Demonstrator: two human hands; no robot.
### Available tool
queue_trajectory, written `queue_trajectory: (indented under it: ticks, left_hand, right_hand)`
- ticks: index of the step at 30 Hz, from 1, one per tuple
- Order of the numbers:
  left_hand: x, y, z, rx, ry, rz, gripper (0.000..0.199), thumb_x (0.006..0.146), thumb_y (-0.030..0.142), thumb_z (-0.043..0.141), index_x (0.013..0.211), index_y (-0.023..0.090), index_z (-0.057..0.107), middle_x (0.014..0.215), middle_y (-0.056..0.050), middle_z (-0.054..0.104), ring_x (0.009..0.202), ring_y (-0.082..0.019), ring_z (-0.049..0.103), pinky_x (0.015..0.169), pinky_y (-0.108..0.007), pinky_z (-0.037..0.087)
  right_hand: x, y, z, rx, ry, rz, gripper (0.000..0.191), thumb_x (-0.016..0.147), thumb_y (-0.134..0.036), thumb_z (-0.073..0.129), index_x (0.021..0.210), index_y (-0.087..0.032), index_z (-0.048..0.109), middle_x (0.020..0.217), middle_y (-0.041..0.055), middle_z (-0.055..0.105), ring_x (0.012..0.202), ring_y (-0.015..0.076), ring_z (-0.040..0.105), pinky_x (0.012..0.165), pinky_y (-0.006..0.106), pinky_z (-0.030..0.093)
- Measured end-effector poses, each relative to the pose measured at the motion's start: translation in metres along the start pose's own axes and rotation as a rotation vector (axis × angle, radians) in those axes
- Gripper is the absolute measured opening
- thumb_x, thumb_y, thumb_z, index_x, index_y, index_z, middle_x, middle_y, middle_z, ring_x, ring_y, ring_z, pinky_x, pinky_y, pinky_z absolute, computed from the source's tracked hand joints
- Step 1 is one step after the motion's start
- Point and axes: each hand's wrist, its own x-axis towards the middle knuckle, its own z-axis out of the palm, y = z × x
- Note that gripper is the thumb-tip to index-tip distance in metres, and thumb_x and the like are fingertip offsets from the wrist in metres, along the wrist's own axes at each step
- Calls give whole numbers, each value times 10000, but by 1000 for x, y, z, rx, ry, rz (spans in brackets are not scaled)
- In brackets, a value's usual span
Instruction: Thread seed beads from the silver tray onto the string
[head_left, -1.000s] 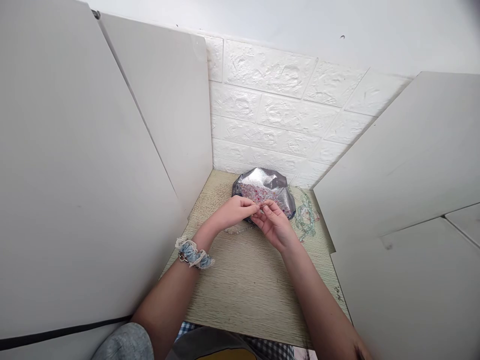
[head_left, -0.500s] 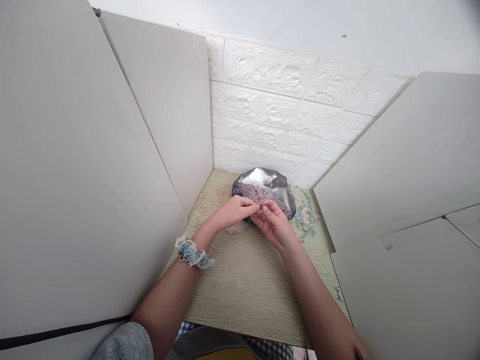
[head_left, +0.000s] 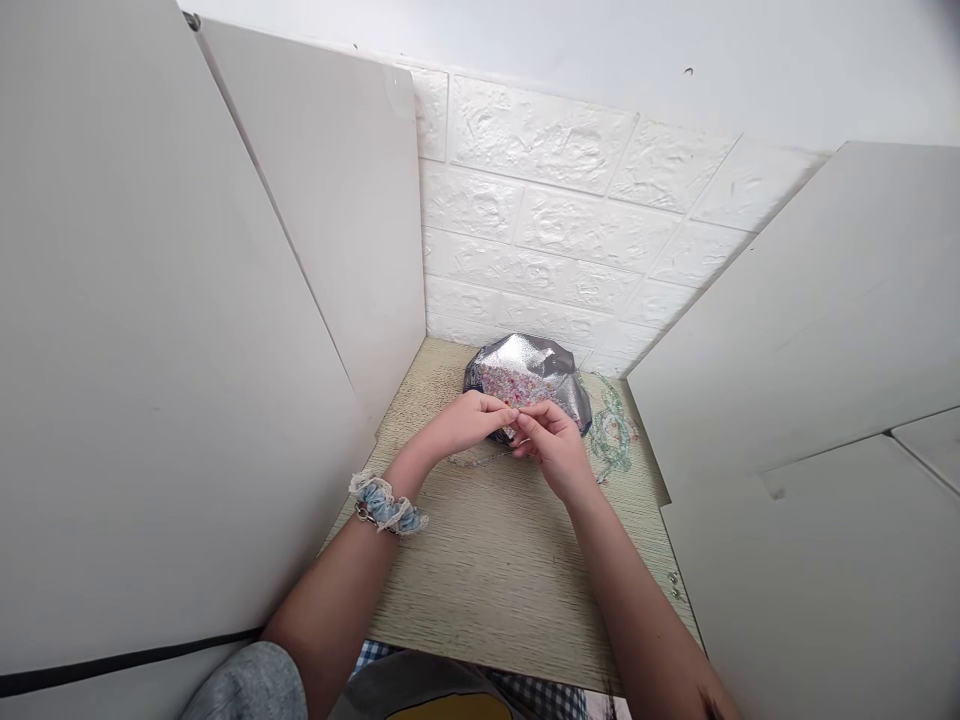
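Observation:
My left hand (head_left: 471, 420) and my right hand (head_left: 553, 445) meet fingertip to fingertip in front of a silver-lined bag (head_left: 517, 355). Both are closed in a pinch, and whatever sits between the fingertips is too small to make out. Inside the bag lies a heap of small pink, red and clear beads (head_left: 510, 385). A thin beaded strand (head_left: 480, 460) runs along the table below my left hand. To the right of the bag lies a loose tangle of green beaded strands (head_left: 611, 435).
The wood-grain tabletop (head_left: 487, 570) is narrow, with white panels (head_left: 337, 200) on the left and a white panel (head_left: 810, 350) on the right. A white brick-patterned wall (head_left: 555, 220) closes the back. Small shiny bits (head_left: 674, 585) lie by the right edge.
My right hand has turned slightly, its fingers curling in closer to my left fingertips. My left hand has stayed nearly still.

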Motion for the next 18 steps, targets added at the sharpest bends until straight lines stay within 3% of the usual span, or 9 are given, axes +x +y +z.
queue_trajectory:
  ticks: [4,7,11,18]
  left_hand:
    - [0,0,0,7,2,15,345,728,418,419,670,135,608,547,13,475,492,-71,335,477,-208,253]
    - [-1,0,-1,-41,-5,-15,367,727,447,422,633,129,580,526,17,452,440,-53,293,422,-203,217]
    - [-2,2,-3,-167,-97,-27,376,724,468,433,707,125,586,698,-34,571,429,-37,346,400,-192,247]
    - [-4,5,-6,-248,-123,-16,366,689,460,502,673,109,607,631,-41,590,388,-25,321,373,-189,223]
  right_hand:
    - [-2,-5,-1,-110,29,-61,179,622,-322,635,660,-171,548,616,-7,549,535,104,521,399,203,422]
    - [-4,-5,0,-156,29,-147,119,632,-299,624,655,-190,583,735,13,548,654,122,522,484,230,445]
    - [-5,-6,1,-279,57,-285,55,638,-272,622,640,-217,622,810,27,503,807,143,485,624,253,434]
    - [-10,-8,7,-263,73,-358,15,663,-254,611,667,-242,618,761,10,465,756,123,458,624,249,393]
